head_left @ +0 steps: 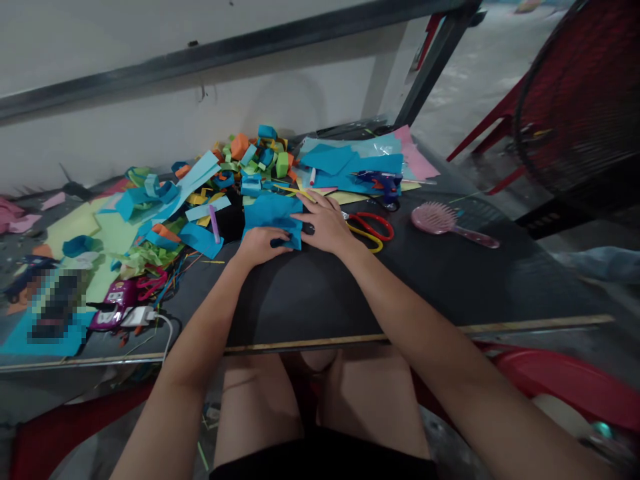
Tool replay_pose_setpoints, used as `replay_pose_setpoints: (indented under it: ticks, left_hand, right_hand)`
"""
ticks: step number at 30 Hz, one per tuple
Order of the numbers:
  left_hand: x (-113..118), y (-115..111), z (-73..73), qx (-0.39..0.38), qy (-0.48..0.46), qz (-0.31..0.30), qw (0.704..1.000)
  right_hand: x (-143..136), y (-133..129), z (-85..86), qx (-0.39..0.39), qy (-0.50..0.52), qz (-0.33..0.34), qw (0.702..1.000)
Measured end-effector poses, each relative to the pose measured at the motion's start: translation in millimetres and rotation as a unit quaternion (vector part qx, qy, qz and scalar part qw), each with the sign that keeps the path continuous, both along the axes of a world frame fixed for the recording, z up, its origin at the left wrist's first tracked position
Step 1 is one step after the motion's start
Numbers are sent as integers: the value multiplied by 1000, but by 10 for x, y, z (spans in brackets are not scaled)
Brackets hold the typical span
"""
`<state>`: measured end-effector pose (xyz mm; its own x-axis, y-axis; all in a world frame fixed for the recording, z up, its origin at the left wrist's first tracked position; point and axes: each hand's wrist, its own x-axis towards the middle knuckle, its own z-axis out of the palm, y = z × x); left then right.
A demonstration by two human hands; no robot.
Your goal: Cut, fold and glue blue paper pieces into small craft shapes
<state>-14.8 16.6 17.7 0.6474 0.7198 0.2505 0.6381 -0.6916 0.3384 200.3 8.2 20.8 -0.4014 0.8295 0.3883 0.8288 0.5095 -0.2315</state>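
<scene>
A blue paper piece [273, 211] lies on the dark table between my hands, its near edge raised or folded. My left hand [263, 245] has its curled fingers closed on the near left edge of the paper. My right hand [326, 223] rests at the paper's right side, palm down with fingers spread. Just right of that hand lie scissors with red and yellow handles [375, 227], their blades partly hidden under it.
Folded paper pieces [255, 157] are heaped behind the hands. Blue sheets [330, 160] and a blue glue gun [383, 183] lie at the back right. A pink hairbrush [435, 219] is farther right. A white charger [140, 316] with a cable sits front left.
</scene>
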Motion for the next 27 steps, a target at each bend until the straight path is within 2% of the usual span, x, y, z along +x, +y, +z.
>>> replay_pose_setpoints:
  ticks: [3, 5, 9, 12, 15, 17, 19, 21, 22, 24, 27]
  left_hand:
    - [-5, 10, -22, 2, -31, -2, 1000]
    - [-6, 5, -21, 30, -51, 11, 998]
    - [-31, -16, 52, 148, -78, 83, 982]
    - [-52, -20, 102, 200, -107, 200, 953]
    - [-58, -9, 90, 192, -121, 287, 931]
    - [-62, 2, 66, 177, -89, 266, 943]
    - [-68, 16, 50, 157, -27, 178, 971]
    - [-71, 28, 47, 127, 33, 75, 989]
    - [-68, 32, 48, 111, 55, 37, 992]
    - [-52, 35, 52, 93, 80, 6, 992]
    - [-15, 28, 51, 102, 83, 24, 991]
  right_hand:
    - [16, -2, 10, 11, 9, 50, 999]
    - [10, 10, -3, 10, 32, 75, 997]
    - [-7, 89, -73, -18, 171, 49, 984]
    - [-8, 152, -122, -78, 327, -9, 942]
    - [-10, 187, -158, -158, 444, -62, 880]
    - [-10, 205, -184, -183, 469, -114, 856]
    - [1, 225, -209, -189, 459, -162, 853]
    - [22, 235, -219, -193, 434, -177, 862]
    - [34, 230, -212, -187, 414, -177, 873]
    - [50, 190, -165, -138, 349, -174, 910]
    - [33, 65, -30, -8, 201, -147, 968]
